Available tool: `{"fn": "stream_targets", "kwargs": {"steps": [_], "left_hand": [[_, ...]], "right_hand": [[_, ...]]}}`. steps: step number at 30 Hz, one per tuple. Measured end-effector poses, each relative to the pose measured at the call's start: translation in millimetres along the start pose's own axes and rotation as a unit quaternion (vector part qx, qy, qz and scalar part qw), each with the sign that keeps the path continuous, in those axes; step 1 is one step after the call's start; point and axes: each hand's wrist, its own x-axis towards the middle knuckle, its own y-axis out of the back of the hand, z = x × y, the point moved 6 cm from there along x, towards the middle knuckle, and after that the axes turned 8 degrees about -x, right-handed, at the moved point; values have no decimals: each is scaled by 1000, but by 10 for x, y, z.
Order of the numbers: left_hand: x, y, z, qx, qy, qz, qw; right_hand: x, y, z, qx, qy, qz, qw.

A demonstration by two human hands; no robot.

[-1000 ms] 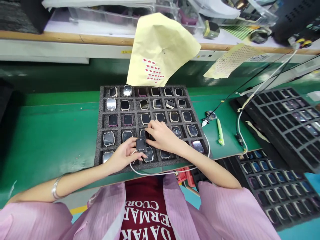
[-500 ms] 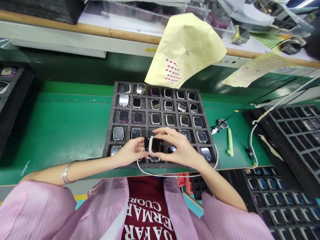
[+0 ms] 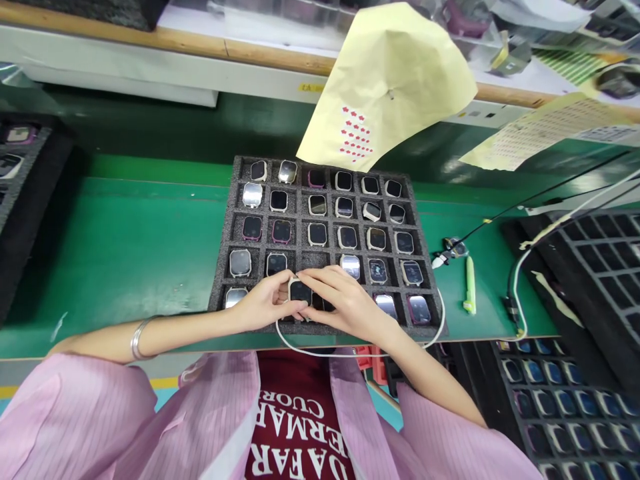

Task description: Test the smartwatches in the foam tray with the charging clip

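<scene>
A dark grey foam tray [image 3: 225,267] lies on the green table, its compartments holding several square watch faces with light or purple frames. Above its front rows I hold one light-framed watch [image 3: 301,291], dark screen up, between both hands. My left hand [image 3: 267,303] pinches it from the left side, thumb at its lower edge. Fingers of my right hand [image 3: 345,300] close on it from the right and cover part of it. A white cable [image 3: 320,353] loops from near my left fingers along the front of the tray.
Right of the tray lie a light green pen-like tool [image 3: 470,287] and a small metal watch part [image 3: 454,247] by a cable plug. More foam trays [image 3: 595,267] stand at the right, another [image 3: 30,193] at the left. Yellow paper [image 3: 390,87] hangs from the shelf behind.
The watch has turned between my fingers and sits closer against the left hand. The black piece beside it no longer shows. The whole view has shifted slightly.
</scene>
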Motion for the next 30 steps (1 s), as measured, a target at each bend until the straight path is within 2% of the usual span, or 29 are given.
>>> {"fn": "stream_targets", "kwargs": {"steps": [3,7,12,21,26,30], "left_hand": [[7,4,31,15,-11,0,1000],[23,16,31,33,-7,-11,999],[72,32,24,51,-6,-29,998],[172,59,130,56,-1,7,998],[182,65,106,37,-25,22,999],[162,73,71,67,-28,23,997]], "right_hand": [[-21,-54,65,33,-11,42,999],[-20,-88,163,74,-7,62,995],[4,-75,229,70,0,66,995],[63,-45,309,55,11,67,996],[44,-48,280,43,5,73,996],[31,-41,220,39,-1,73,997]]}}
